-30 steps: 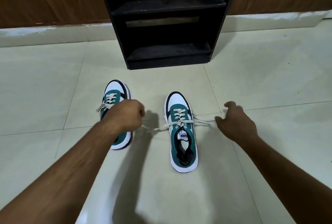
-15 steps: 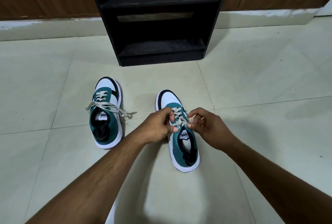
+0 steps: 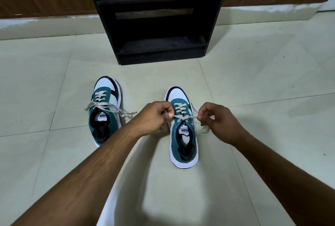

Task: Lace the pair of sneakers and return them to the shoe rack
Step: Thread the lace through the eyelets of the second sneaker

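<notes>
Step in hand: tying off the right sneaker [image 3: 183, 128], which lies on the floor between the hands. Left hand [image 3: 154, 117] and right hand [image 3: 215, 120] each pinch an end of its lace [image 3: 183, 117], drawn crosswise. Next move, as judged: form the knot. The left sneaker [image 3: 105, 109], just beyond the left hand, lies laced, ends loose. Shoe rack [image 3: 159, 44] stands ahead, shelves bare. Tongue label appears to read "PUMA".

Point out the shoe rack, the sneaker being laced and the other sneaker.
Shoe rack [image 3: 159, 44]: head view, on its dusty bottom shelf.
Sneaker being laced [image 3: 178, 92]: head view, on its white toe cap.
Other sneaker [image 3: 105, 85]: head view, on its white toe cap.
</notes>
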